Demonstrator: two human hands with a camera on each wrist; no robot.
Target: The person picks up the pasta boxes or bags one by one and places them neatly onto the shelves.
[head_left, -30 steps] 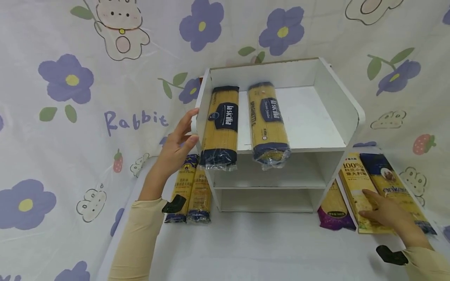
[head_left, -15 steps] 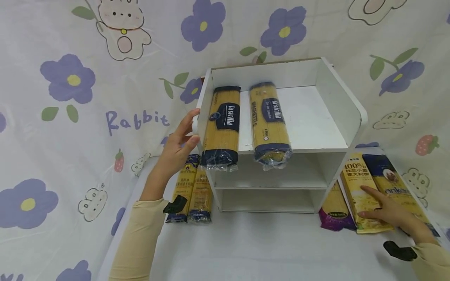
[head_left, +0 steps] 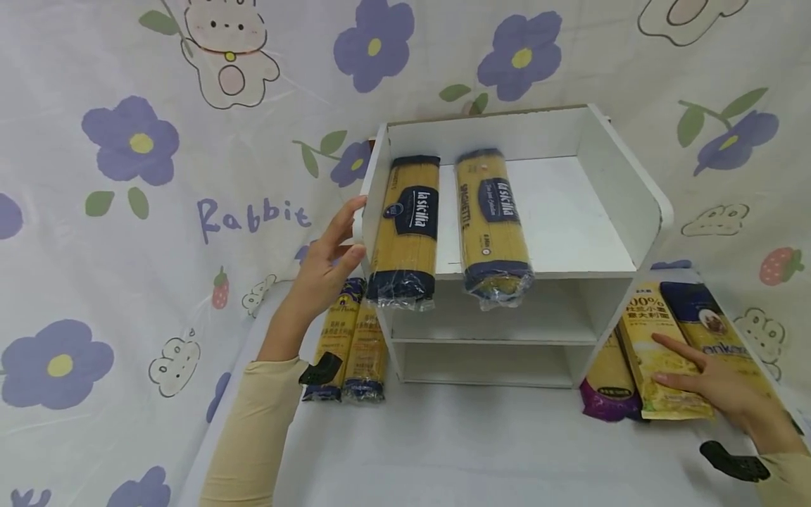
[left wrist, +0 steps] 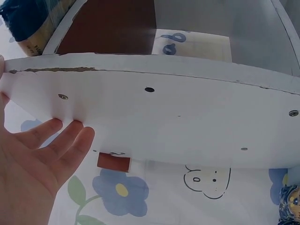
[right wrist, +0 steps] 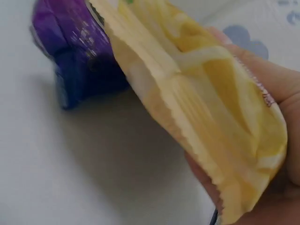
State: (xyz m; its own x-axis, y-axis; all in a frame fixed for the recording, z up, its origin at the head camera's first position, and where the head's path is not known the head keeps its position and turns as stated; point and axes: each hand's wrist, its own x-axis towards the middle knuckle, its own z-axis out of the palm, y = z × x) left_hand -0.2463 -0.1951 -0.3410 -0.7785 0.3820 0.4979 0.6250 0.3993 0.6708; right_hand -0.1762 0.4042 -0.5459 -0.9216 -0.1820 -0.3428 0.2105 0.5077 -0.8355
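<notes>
A white shelf [head_left: 608, 183] stands on the worktop [head_left: 481, 443], and everything else sits around it. The left hand [head_left: 326, 264] is open, its straight fingers laid flat against the outer face of the shelf's left side wall; the left wrist view shows the fingers [left wrist: 70, 138] touching that white panel [left wrist: 187, 122] just below its upper edge.

The right hand [head_left: 716, 384] lies to the right of the shelf, on the yellow packet [head_left: 659, 352]. In the head view its fingers stretch across the packet's face, and the right wrist view shows the packet's near end [right wrist: 206, 117] lifted off the worktop and held in the hand, with the thumb under it, so the hand grips the packet. The packet's far end lies against the shelf's right foot.

Just left of the yellow packet, touching the shelf's front right corner, lies a purple packet [head_left: 608, 394]; it shows in the right wrist view too [right wrist: 70, 51]. To the right of the yellow packet, farther from the shelf, lies a dark blue packet [head_left: 703, 320], partly under the right hand.

On the top board of the shelf two spaghetti packs lie lengthwise, the left pack [head_left: 408, 232] against the left wall and the middle pack [head_left: 491, 225] just beside it, both with their near ends overhanging the front edge. Two more packs [head_left: 348, 341] lie side by side on the worktop to the left of the shelf, below the left hand.
</notes>
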